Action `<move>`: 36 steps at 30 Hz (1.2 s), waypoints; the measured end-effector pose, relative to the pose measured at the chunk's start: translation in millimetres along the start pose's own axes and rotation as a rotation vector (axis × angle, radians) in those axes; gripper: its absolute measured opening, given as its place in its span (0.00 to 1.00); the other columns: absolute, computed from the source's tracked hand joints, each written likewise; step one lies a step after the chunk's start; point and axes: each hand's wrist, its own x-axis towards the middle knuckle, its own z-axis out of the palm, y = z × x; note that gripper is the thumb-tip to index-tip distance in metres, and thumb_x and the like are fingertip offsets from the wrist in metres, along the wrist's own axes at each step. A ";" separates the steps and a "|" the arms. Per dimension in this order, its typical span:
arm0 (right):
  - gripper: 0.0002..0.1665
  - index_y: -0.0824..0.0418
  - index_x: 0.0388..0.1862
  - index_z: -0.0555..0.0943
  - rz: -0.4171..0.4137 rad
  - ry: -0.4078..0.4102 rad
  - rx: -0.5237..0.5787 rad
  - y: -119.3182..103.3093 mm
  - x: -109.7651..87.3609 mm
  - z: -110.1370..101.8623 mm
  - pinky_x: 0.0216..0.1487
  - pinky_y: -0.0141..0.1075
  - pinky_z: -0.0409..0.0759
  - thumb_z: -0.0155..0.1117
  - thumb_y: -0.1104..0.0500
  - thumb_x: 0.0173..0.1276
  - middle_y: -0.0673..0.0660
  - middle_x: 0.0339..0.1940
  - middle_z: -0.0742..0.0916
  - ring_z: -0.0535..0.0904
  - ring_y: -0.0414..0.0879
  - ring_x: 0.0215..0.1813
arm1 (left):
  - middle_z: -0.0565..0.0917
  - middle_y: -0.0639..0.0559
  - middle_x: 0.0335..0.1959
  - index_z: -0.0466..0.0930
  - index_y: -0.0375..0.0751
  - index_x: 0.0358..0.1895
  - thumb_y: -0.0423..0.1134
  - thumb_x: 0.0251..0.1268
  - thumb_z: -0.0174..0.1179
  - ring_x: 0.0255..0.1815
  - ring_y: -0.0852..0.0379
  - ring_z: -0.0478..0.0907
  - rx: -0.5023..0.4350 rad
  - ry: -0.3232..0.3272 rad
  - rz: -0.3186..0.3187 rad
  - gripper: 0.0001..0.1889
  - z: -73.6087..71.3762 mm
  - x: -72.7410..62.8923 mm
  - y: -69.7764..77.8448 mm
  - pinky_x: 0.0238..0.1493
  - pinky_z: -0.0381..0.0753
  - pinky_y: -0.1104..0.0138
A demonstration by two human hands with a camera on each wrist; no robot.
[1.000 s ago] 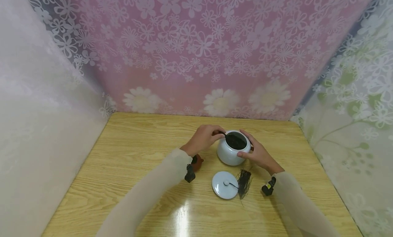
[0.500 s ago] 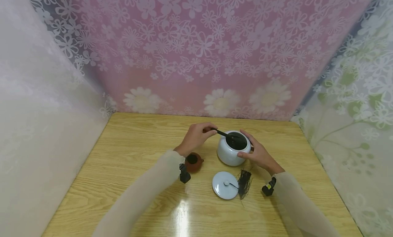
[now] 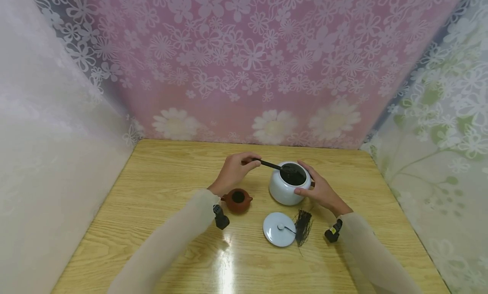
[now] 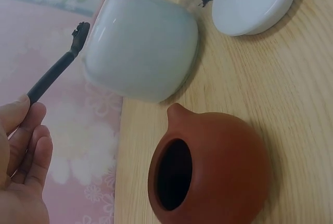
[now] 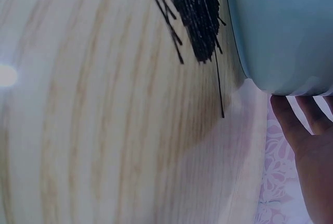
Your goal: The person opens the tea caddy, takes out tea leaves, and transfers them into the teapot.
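My left hand pinches the end of a slim black scoop between thumb and fingers. In the head view its far end overlaps the mouth of a white lidless jar with dark contents. In the left wrist view small dark bits lie on the scoop's tip, right by the jar's rim. My right hand grips the jar from the right, thumb on the near side and fingers round the far side. Below my left wrist stands a lidless reddish-brown clay teapot, its spout toward the jar.
A round white lid with a knob lies in front of the jar. Beside it is a bundle of thin black strands, one end overlapping the lid. The wooden table meets floral cloth at the back and sides.
My left hand has drawn leftward with the scoop, exposing more of its shaft above the jar's mouth. The teapot, earlier partly behind my sleeve, now shows whole. My right hand and the jar stay put.
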 end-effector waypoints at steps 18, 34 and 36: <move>0.60 0.30 0.91 0.52 0.006 0.002 -0.005 -0.9 -0.4 0.2 0.73 0.71 0.74 0.79 0.52 0.73 0.59 0.92 0.59 0.65 0.74 0.84 | 0.92 0.52 0.52 0.90 0.58 0.62 0.54 0.80 0.67 0.56 0.52 0.88 -0.014 0.055 -0.090 0.15 -58.5 -15.7 7.7 0.56 0.85 0.50; 0.60 0.36 0.93 0.50 0.000 0.003 -0.021 -0.1 -0.1 -0.5 0.74 0.72 0.74 0.78 0.54 0.74 0.62 0.92 0.58 0.64 0.76 0.84 | 0.91 0.55 0.52 0.89 0.60 0.62 0.55 0.80 0.67 0.57 0.51 0.89 0.047 0.084 -0.103 0.15 -112.1 -49.0 -6.2 0.58 0.85 0.49; 0.60 0.37 0.93 0.51 0.001 0.006 -0.017 -0.4 -0.2 -0.6 0.74 0.72 0.73 0.78 0.54 0.74 0.61 0.92 0.58 0.64 0.76 0.84 | 0.91 0.55 0.52 0.89 0.60 0.62 0.54 0.80 0.67 0.55 0.53 0.89 0.054 0.085 -0.097 0.15 -115.3 -53.4 -10.4 0.57 0.86 0.50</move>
